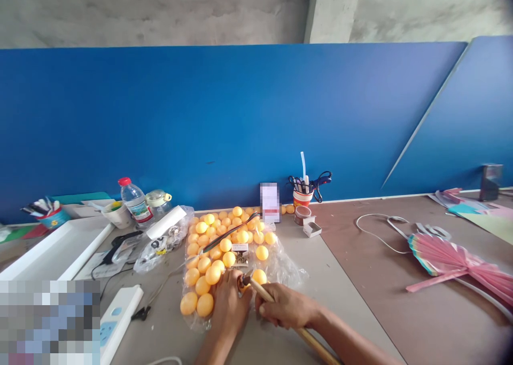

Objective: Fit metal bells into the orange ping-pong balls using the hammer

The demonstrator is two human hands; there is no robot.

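Many orange ping-pong balls [219, 247] lie on clear plastic wrap [286, 271] at the middle of the table. My left hand [228, 303] is closed over something at the near edge of the pile, probably a ball, though it is hidden. My right hand [284, 306] grips a wooden-handled tool [266, 293] like a pencil. Its metal tip [243, 280] points at the spot under my left fingers. A dark cord [230, 234] runs back across the balls.
A water bottle [135, 202], cups and plastic bags [158, 247] stand at the left. A white power strip [120, 317] lies near the front left. A red pen cup [302, 196] sits by the blue partition [240, 114]. A pink paper fan [449, 258] lies at the right.
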